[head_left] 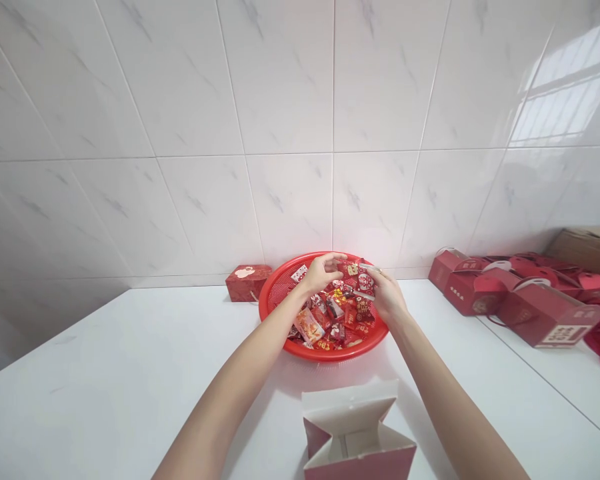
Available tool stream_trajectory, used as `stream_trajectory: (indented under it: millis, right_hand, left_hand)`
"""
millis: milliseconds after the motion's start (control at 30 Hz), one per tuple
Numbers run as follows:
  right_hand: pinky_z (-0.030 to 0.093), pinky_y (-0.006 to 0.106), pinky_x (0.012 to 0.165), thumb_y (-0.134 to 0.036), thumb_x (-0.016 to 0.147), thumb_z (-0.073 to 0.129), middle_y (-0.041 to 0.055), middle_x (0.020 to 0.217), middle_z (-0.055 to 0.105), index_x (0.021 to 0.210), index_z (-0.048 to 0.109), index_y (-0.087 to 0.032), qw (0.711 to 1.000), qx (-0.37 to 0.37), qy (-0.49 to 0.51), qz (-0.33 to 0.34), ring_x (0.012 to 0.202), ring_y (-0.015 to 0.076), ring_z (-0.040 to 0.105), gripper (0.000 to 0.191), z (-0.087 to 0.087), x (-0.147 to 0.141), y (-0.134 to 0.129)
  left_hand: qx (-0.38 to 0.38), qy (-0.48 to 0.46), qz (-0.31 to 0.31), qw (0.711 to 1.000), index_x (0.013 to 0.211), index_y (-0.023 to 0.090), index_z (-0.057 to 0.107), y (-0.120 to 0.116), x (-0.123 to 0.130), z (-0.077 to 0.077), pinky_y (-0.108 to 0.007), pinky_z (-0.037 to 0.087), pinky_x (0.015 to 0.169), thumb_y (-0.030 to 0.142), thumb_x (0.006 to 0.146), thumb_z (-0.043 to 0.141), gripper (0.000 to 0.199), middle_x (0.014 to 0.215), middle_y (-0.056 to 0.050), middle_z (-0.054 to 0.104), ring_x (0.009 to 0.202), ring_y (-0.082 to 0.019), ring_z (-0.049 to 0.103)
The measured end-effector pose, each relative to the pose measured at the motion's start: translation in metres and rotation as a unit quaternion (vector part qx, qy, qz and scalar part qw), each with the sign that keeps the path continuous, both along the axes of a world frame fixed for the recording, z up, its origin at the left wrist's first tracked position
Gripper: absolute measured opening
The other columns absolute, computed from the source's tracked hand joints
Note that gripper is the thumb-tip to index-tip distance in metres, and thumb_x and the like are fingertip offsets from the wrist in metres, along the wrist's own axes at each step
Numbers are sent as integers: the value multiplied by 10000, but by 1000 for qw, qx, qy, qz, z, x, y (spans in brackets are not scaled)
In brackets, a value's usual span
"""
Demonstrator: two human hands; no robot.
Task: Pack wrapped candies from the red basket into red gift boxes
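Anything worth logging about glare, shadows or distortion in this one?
Head view: window-like glare on the tiled wall at upper right; soft shadows on the white table near the forearms and below the red basket; wide-angle stretch, with tile lines slanting toward the sides; no strong motion blur on the left hand or right hand.

Basket (325,354), red plastic, perforated, broad smooth rim; upright on white tabletop (155,373), near the wall. Contents: assorted wrapped sweets (336,331), mostly red with gold or white print, loosely heaped. Included: one orange-and-pale packet (310,327), slanted, front left; one red packet (365,281) with white figure, right side, whether lifted from the heap not discernible. Wrappers glossy.
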State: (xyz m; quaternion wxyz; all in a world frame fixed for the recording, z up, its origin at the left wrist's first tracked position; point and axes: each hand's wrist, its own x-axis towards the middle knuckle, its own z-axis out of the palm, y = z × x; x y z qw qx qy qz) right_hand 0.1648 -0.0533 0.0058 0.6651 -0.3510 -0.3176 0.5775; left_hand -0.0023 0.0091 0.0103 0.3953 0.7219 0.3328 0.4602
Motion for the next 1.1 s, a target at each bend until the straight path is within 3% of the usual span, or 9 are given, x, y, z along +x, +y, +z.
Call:
stream_trajectory:
  millis: [200,333,400,467,600,767,933,1100]
  right_hand:
    - [566,298,516,-252,601,771,-6,699,735,727,716,-208,1000,-15,12,-18,655,193,669,145,0,0,3]
    - [556,271,535,-227,603,771,-23,658,726,712,695,-206,998,-5,46,-47,619,170,668,135,-2,-1,7]
    - [558,263,542,-219,605,764,-29,652,726,722,695,-206,997,4,53,-53,609,164,671,137,-1,-1,7]
    - [555,254,540,-205,616,748,-29,657,730,759,708,-206,997,2,54,-54,612,163,679,148,1,-1,5]
    - [562,244,558,-176,657,703,-23,694,748,848,727,-207,997,-10,58,-59,639,157,697,195,5,-1,3]
    - [581,263,604,-169,675,704,-26,711,751,881,718,-214,997,-13,45,-60,650,158,703,212,0,1,7]
    - [584,275,610,-189,670,716,-19,716,753,842,718,-204,998,1,31,-54,652,165,708,173,-3,1,10]
    - [591,282,626,-186,647,708,-26,661,734,777,713,-191,998,-8,40,-55,635,165,703,131,-2,0,8]
  left_hand:
    - [-29,28,-17,999,1106,145,716,-1,2,0,-268,543,738,51,680,580,457,1008,-74,751,829,-165,684]
    - [-27,152,-6,988,938,129,747,-2,2,-3,-249,532,731,66,704,512,338,874,-37,754,800,-164,684]
    - [-24,259,-29,965,928,132,758,-4,2,-6,-241,528,760,86,721,545,301,880,-31,760,846,-175,690]
    - [-31,361,-53,931,1044,153,760,-8,3,-9,-235,523,771,122,750,597,338,936,-29,768,877,-184,697]
    - [-19,476,-72,876,1269,221,693,-16,12,-14,-258,509,872,272,816,688,456,1062,-35,763,968,-210,699]
    - [29,538,-101,836,1318,243,665,-20,24,-18,-267,475,952,324,777,767,556,1204,-48,733,1090,-242,672]
    - [49,568,-122,812,1088,217,778,-22,28,-16,-243,486,846,281,800,740,298,1089,-34,766,931,-207,692]
    - [56,576,-123,806,1026,219,793,-24,30,-14,-220,473,761,209,745,761,283,976,-14,770,832,-173,673]
